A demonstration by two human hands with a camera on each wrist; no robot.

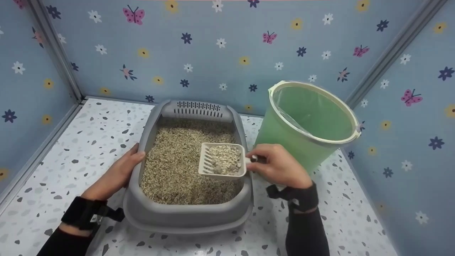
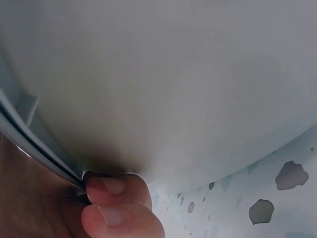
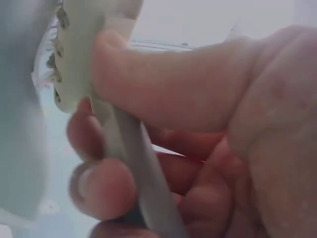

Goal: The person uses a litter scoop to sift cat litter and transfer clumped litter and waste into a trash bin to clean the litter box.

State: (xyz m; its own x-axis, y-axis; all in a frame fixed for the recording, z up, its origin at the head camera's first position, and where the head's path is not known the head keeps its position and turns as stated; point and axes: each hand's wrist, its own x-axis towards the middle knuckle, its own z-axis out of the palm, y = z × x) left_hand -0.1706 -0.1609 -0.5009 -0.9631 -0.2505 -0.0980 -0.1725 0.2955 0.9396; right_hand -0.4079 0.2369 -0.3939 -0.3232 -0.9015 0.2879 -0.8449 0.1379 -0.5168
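Note:
A grey litter box (image 1: 188,215) filled with tan pellet litter (image 1: 170,167) stands on the speckled surface. My left hand (image 1: 119,170) grips its left rim, thumb on top; in the left wrist view the fingertips (image 2: 124,218) curl in under the rim. My right hand (image 1: 279,165) holds a white slotted litter scoop (image 1: 207,161) by its handle, over the right part of the box. Pale litter with a few greyish clumps lies in the scoop. In the right wrist view thumb and fingers wrap round the handle (image 3: 143,168).
A green bin (image 1: 295,145) with a cream rim and a clear liner stands right of the litter box, just behind my right hand. Flower-patterned wall panels (image 1: 213,53) enclose the white speckled surface (image 1: 96,131) at the back and both sides.

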